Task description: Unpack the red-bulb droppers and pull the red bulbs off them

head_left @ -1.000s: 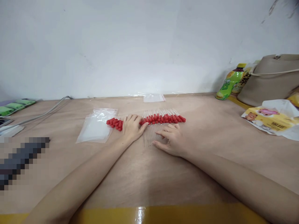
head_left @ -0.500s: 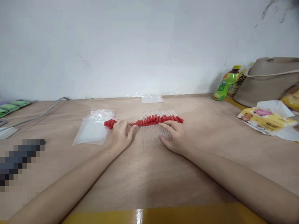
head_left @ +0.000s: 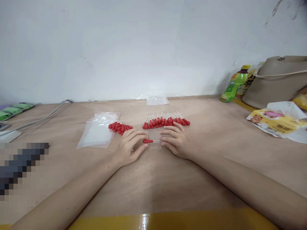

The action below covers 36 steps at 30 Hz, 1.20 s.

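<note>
A glass dropper with a red rubber bulb lies crosswise between my hands. My left hand has its thumb and fingers around the bulb end. My right hand grips the clear tube end, its fingertips hiding the tip. Beneath them several bare clear tubes lie side by side on the table. Just beyond is a row of droppers with red bulbs, bulbs toward me and tubes pointing to the wall. Left of the row, a heap of loose red bulbs sits beside my left fingers.
Clear plastic bags lie at the left, partly under the loose bulbs. Another clear bag is near the wall. A cable runs along the left. On the right are a green bottle, a beige bag and a printed wrapper.
My left hand has come nearer and to the right from beside the bulb heap. A dropper with a red bulb now shows between both hands, over the bare tubes.
</note>
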Motion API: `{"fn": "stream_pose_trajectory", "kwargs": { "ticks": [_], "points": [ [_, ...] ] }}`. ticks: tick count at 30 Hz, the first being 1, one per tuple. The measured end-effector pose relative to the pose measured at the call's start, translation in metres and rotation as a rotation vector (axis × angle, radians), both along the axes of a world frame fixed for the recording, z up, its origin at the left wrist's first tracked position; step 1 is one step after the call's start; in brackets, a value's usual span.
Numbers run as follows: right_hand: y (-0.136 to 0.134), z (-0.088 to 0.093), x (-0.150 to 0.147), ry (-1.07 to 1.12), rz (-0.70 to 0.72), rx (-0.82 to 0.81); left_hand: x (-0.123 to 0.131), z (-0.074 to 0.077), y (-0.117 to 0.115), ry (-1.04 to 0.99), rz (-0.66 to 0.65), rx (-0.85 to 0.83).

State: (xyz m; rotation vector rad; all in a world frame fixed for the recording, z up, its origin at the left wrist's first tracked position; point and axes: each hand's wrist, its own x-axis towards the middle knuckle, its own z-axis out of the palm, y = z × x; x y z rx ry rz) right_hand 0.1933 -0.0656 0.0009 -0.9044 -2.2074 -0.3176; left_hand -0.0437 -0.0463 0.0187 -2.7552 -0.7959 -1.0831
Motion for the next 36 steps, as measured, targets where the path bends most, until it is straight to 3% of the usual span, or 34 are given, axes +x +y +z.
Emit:
{"fn": "stream_pose_trajectory", "kwargs": {
  "ticks": [3, 8, 15, 21, 32, 36],
  "points": [
    [0.000, 0.000, -0.001, -0.011, 0.010, -0.011, 0.007, -0.004, 0.002, 0.069, -0.028, 0.015],
    [-0.001, 0.000, -0.003, -0.001, 0.022, -0.022, 0.018, -0.011, 0.007, 0.008, -0.084, 0.117],
    [0.002, -0.007, -0.010, 0.063, 0.126, 0.001, 0.019, -0.008, 0.004, 0.035, -0.076, 0.192],
    [0.002, -0.012, -0.010, 0.078, 0.256, 0.015, 0.018, -0.003, 0.000, 0.105, -0.103, 0.168],
    [-0.007, -0.003, -0.005, 0.009, 0.270, 0.127, 0.014, -0.001, -0.002, 0.200, -0.123, 0.043],
    [-0.004, -0.006, 0.007, 0.062, 0.223, 0.135, 0.000, -0.004, 0.005, 0.150, -0.078, 0.035]
  ]
}}
